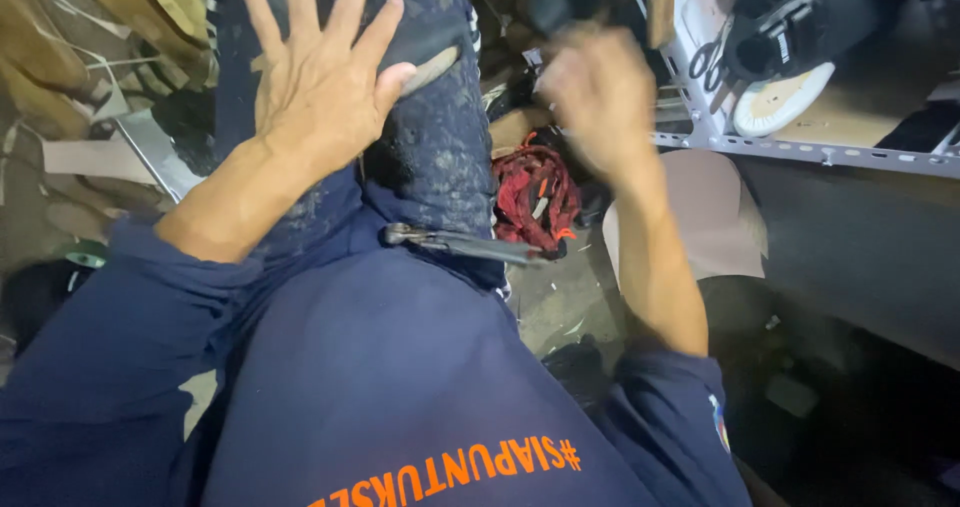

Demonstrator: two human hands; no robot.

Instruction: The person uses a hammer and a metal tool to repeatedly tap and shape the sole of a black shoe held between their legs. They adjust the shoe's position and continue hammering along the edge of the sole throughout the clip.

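My left hand [320,72] is spread flat, fingers apart, on top of a dark shoe upper [435,117] that lies over my knee. My right hand [600,92] is blurred by motion, raised to the right of the shoe with fingers curled; what it holds, if anything, I cannot tell. A pair of metal pincers [465,244] lies across my lap just below the shoe. Both arms wear dark blue sleeves.
A red woven shoe [535,197] lies on the floor between my hands. A metal shelf [800,147] at the right carries a black-and-white shoe [785,52] and scissors [708,59]. A beige piece of material [715,217] sits below it. Scraps pile at the left.
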